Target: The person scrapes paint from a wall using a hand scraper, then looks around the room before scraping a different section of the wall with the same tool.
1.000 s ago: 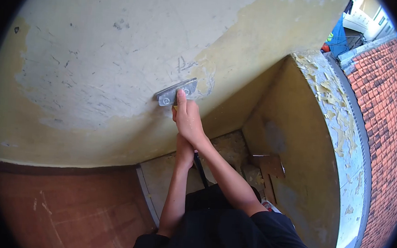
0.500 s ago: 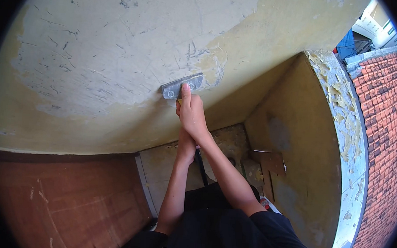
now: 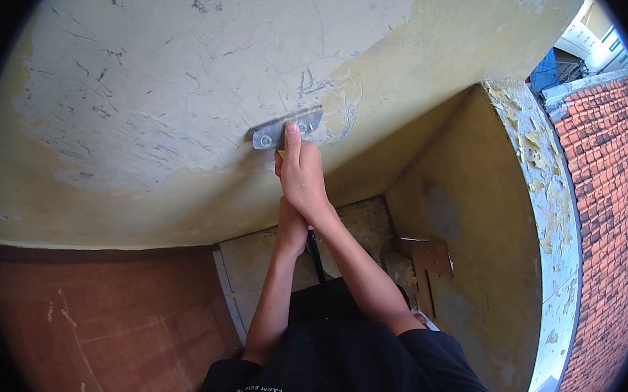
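Observation:
A long-handled scraper has its wide grey metal blade, fitted with round screws, against the wall in front of me. My right hand is closed around the handle just below the blade, its thumb pressed on the metal. Lower down, my left hand is also closed on the handle, its fingers mostly hidden behind my right wrist. A dark rod in line with the handle continues below my hands toward my body. Around the blade the wall shows pale, scratched patches beside yellowish paint.
A reddish-brown panel lies at lower left. To the right, a low wall has a top ledge with flaking paint, and orange roof tiles stretch beyond it. A brown board piece rests in the corner below.
The scraper and both hands have shifted slightly up the wall and a little to the left. My grip looks the same.

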Demonstrator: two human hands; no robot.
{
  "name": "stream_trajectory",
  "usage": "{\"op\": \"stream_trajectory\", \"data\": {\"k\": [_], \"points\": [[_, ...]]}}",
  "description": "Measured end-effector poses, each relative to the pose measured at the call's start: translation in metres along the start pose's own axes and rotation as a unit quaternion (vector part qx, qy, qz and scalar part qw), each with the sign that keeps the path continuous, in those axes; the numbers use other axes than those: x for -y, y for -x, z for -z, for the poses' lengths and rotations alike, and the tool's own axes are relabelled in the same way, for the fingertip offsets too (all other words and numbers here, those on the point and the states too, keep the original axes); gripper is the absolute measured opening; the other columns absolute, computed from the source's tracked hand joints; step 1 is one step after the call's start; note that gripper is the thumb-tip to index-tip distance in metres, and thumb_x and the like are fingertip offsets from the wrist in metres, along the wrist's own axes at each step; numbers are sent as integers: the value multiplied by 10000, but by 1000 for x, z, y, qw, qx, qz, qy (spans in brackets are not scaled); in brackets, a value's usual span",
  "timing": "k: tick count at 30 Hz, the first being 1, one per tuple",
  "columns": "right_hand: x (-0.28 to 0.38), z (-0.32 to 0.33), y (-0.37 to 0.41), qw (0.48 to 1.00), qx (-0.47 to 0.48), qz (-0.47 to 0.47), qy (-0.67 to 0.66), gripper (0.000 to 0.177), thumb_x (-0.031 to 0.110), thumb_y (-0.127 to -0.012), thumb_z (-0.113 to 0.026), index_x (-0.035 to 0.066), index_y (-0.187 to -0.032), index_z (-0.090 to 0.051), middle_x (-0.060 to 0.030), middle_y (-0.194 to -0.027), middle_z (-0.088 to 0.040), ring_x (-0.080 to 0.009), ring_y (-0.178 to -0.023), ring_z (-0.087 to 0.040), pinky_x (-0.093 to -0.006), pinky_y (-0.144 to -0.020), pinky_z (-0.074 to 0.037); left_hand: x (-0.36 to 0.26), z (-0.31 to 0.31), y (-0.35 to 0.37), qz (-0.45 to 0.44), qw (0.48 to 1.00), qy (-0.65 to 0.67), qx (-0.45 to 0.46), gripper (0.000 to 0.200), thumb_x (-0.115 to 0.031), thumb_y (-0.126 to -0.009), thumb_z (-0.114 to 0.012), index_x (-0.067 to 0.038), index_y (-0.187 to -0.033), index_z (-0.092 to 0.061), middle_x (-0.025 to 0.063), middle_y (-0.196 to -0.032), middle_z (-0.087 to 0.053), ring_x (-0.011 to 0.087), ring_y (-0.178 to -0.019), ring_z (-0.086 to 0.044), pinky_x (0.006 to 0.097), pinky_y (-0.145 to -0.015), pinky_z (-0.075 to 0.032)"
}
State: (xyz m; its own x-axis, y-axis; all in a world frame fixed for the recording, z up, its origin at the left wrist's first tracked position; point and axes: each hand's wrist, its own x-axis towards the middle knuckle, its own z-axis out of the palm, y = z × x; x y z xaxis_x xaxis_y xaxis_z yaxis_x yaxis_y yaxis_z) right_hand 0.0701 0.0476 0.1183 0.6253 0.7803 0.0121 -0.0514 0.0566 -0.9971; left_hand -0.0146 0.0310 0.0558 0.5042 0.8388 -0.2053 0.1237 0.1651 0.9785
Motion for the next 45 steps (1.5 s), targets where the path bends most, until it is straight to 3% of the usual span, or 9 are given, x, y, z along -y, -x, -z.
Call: {"op": "stream_trajectory", "data": {"k": [5,7,9,20,22,24,30,38,45], "points": [[7,-2,-1,1000,-9,21,-9,696,398,-1055,-282,-36,-546,-474,-152,-481,-448,-288,-472,-478,-433,-536,-398,-4,-3,-6,-65,998,2,-16,327,-299,-995,-468,-36,-1183,-513,11,-954,-559,56,-724,-512,258,-540,-399],[8,-1,-2,999,-17,26,-15,689,392,-1054,-291,-38,-548,-474,-155,-484,-452,-290,-475,-481,-433,-540,-399,-1,-4,-9,-55,998,29,4,401,-306,-1001,-474,-42,-1297,-418,31,-1110,-507,87,-910,-483,280,-703,-396],[7,-2,0,999,-23,28,-19,683,386,-1054,-297,-39,-551,-475,-159,-488,-457,-293,-477,-484,-433,-543,-401,0,6,-8,12,996,55,63,604,-326,-1009,-492,-59,-1486,-234,65,-1383,-405,146,-1234,-416,320,-999,-376],[-29,-3,9,1000,-10,-23,-17,702,425,-1047,-293,-32,-547,-474,-134,-488,-454,-271,-479,-477,-424,-539,-404,30,9,6,115,992,51,13,515,-315,-999,-509,-61,-1419,-353,43,-1296,-468,128,-1131,-466,327,-934,-409],[-34,-3,10,999,-1,-32,-18,709,431,-1047,-285,-29,-541,-471,-125,-484,-450,-260,-475,-473,-423,-534,-401,25,6,9,100,994,47,7,399,-307,-1003,-475,-61,-1310,-409,20,-1133,-478,97,-957,-461,299,-783,-387],[-37,-2,9,999,10,-41,-18,715,436,-1047,-278,-27,-537,-471,-118,-478,-447,-251,-469,-470,-421,-528,-398,19,0,12,83,995,47,-11,265,-288,-1013,-406,-61,-1095,-515,-27,-809,-497,35,-609,-450,239,-471,-347],[-40,-3,9,999,4,-42,-17,722,445,-1047,-273,-25,-536,-472,-112,-470,-436,-246,-457,-459,-413,-519,-394,16,-4,8,35,999,27,-10,266,-303,-1011,-409,-73,-1121,-486,-33,-801,-485,31,-566,-429,232,-442,-322],[-41,-4,6,999,10,-37,-21,724,488,-1046,-245,19,-528,-433,-26,-452,-393,-145,-441,-394,-328,-465,-344,22,1,6,46,998,40,11,280,-323,-1011,-416,-80,-1136,-474,-39,-792,-475,30,-553,-417,230,-438,-311],[-38,-5,4,998,16,-49,-40,724,496,-1045,-244,32,-516,-418,-13,-447,-378,-130,-438,-375,-312,-454,-325,18,1,6,51,997,52,1,288,-336,-1006,-434,-63,-1021,-522,-33,-731,-493,32,-526,-415,232,-435,-300]]}}
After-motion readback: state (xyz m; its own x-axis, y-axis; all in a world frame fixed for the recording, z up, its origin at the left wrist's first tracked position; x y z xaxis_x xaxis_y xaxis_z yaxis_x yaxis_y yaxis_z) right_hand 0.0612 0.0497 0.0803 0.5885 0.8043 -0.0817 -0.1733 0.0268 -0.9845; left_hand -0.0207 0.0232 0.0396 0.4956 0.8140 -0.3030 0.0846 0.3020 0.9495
